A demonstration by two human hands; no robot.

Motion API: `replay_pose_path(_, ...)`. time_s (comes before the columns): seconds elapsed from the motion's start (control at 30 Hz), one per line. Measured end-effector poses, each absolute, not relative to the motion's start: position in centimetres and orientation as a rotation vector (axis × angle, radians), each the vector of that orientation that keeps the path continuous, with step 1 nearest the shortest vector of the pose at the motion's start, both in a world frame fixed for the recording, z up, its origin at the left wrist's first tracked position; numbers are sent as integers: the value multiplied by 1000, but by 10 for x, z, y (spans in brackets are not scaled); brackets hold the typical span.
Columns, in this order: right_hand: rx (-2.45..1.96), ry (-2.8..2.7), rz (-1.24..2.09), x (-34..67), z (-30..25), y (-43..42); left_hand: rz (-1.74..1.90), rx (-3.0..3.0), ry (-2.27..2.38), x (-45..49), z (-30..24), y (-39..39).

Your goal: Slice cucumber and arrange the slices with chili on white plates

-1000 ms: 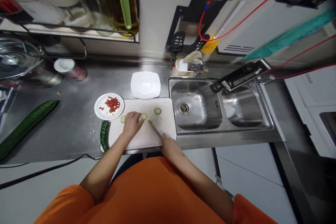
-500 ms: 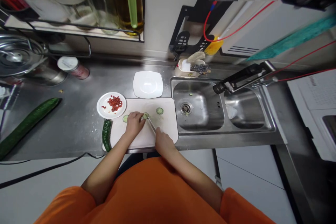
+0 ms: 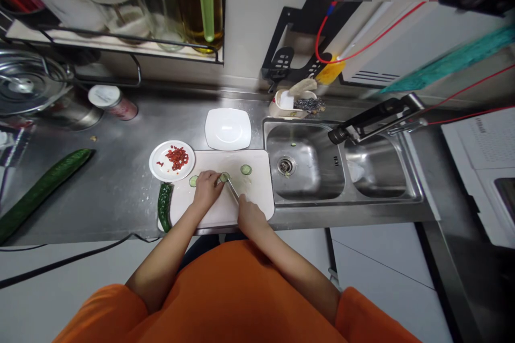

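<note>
My left hand (image 3: 207,188) is closed on a cucumber slice (image 3: 224,177) over the white cutting board (image 3: 257,198). In my right hand (image 3: 251,216) is a knife (image 3: 233,189), its fingers wrapped round the handle and its blade at the slice's right edge. One pale cucumber slice (image 3: 193,181) lies left of my left hand, and another piece (image 3: 245,170) lies on the board's right part. A short dark green cucumber piece (image 3: 164,207) rests along the board's left edge. How deep the blade sits in the slice is too small to tell.
Behind the board stand a white plate of chopped red pieces (image 3: 164,174) and a square white dish (image 3: 228,128). A long cucumber (image 3: 52,187) lies far left on the steel counter. To the right is a double sink (image 3: 306,171) with a black-handled tap (image 3: 374,118).
The view has shifted very slightly. Both hands, the knife and the slices stay in nearly the same places on the board.
</note>
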State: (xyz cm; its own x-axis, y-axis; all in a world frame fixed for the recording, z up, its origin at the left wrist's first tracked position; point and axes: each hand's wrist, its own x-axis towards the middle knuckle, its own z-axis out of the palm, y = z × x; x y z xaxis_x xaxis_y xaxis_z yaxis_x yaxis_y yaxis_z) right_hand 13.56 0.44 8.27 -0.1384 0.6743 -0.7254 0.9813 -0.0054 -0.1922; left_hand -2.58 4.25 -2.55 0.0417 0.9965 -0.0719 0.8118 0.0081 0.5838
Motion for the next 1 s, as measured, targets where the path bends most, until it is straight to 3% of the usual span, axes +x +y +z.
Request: replay_pose_path(1.0,1657,1756,-982,166,84,-21,534,1544,1922,-27,5,41)
